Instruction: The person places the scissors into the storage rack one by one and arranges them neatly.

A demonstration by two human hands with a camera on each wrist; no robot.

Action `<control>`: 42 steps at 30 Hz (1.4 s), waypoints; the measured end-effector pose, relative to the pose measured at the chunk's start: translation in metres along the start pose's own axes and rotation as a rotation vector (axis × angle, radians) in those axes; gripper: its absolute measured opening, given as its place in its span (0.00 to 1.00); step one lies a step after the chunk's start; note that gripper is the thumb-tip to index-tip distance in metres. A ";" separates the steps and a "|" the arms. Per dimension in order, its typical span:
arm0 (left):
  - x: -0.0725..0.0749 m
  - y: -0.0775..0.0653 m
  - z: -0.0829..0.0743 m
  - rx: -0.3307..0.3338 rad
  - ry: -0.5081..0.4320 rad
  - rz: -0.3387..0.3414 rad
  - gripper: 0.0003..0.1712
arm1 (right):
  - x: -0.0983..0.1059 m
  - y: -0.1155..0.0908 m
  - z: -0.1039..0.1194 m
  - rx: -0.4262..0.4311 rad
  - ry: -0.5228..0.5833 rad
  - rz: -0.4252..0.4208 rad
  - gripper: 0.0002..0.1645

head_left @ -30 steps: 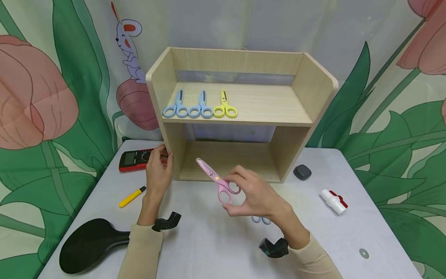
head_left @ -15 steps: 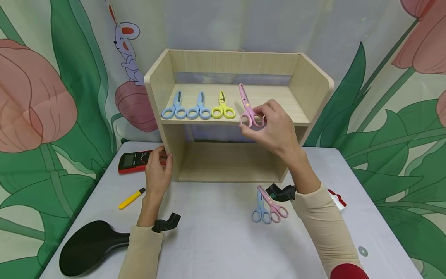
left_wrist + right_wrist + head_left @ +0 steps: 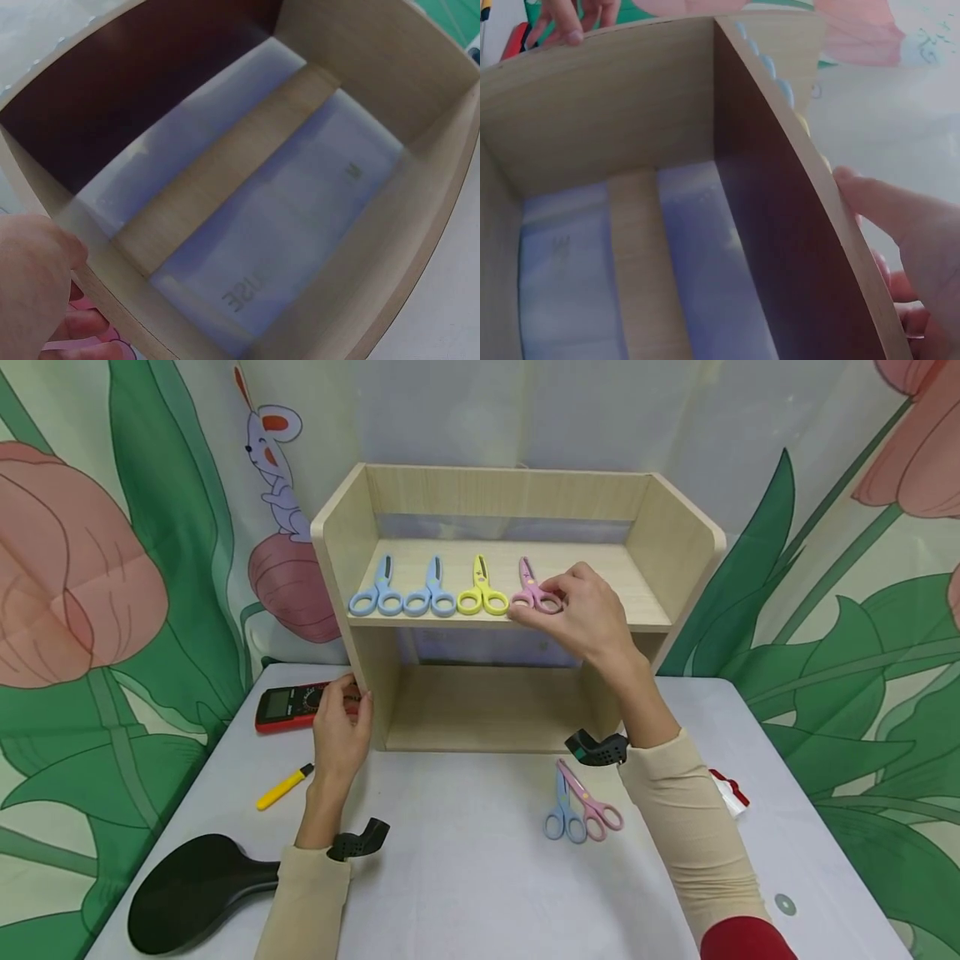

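Preferably, the right hand (image 3: 588,614), pinching pink scissors (image 3: 528,583), should release them flat, clear of yellow scissors (image 3: 482,584); left hand (image 3: 341,727) touches shelf (image 3: 480,703), grip indeterminable.

Pink scissors (image 3: 529,586), blades closed and pointing backward, are resting by the upper front edge of the pale wooden shelf (image 3: 502,493).
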State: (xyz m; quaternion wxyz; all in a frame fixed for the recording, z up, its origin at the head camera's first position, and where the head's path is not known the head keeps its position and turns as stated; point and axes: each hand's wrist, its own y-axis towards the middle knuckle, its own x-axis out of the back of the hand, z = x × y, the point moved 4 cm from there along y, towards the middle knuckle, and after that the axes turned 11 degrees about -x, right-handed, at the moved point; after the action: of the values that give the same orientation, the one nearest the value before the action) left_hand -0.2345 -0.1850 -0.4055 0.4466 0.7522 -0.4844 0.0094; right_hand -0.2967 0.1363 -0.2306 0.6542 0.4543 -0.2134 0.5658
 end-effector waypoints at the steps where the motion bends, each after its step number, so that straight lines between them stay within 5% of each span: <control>1: 0.000 0.000 0.000 -0.003 -0.001 -0.001 0.23 | 0.000 0.000 0.000 0.000 -0.008 0.009 0.42; 8: -0.001 0.001 0.000 -0.003 0.002 0.000 0.23 | 0.007 -0.010 -0.003 -0.007 0.031 -0.024 0.46; 15: 0.002 0.001 -0.001 0.002 0.013 -0.001 0.23 | 0.013 -0.048 -0.008 0.156 0.156 -0.204 0.32; 19: 0.002 0.001 -0.001 0.000 0.014 -0.005 0.24 | 0.003 -0.071 -0.016 0.218 0.198 -0.214 0.31; 23: 0.001 0.000 0.000 -0.001 0.008 0.000 0.24 | -0.017 -0.092 -0.029 0.222 0.203 -0.157 0.31; 29: -0.001 -0.001 0.000 0.008 0.020 0.016 0.23 | -0.050 -0.113 -0.055 0.103 0.173 0.001 0.32; 42: -0.001 -0.001 0.000 -0.002 0.024 0.006 0.22 | -0.093 -0.122 -0.101 -0.074 0.070 0.210 0.37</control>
State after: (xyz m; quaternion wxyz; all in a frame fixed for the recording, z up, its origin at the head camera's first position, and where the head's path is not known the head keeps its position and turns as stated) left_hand -0.2344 -0.1844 -0.4060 0.4530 0.7503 -0.4810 0.0193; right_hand -0.2315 0.1761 -0.3977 0.6146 0.3850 -0.2578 0.6384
